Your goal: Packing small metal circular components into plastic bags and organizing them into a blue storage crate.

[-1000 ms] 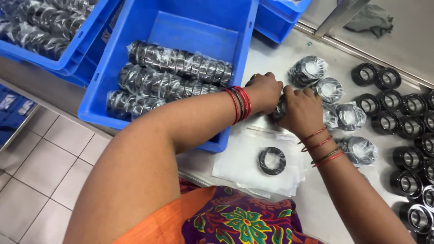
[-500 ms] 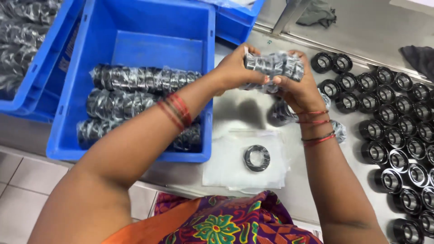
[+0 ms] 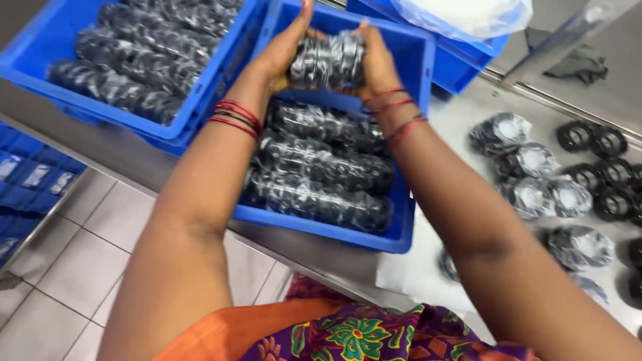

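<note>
Both my hands hold one short row of plastic-wrapped black bearings between them, above the far part of a blue bin. My left hand presses on the row's left end and my right hand on its right end. Under my hands, three long rows of wrapped bearings lie side by side in the bin. Red bangles ring both wrists.
A second blue bin at the left holds several more wrapped rows. Another blue bin with a clear bag stands behind. On the metal table at the right lie wrapped bearings and bare black bearings. Tiled floor below left.
My hands gathered wrapped bearings from the table at the right, lifted them as a row and carried them left, over the blue bin. The view has swung left too.
</note>
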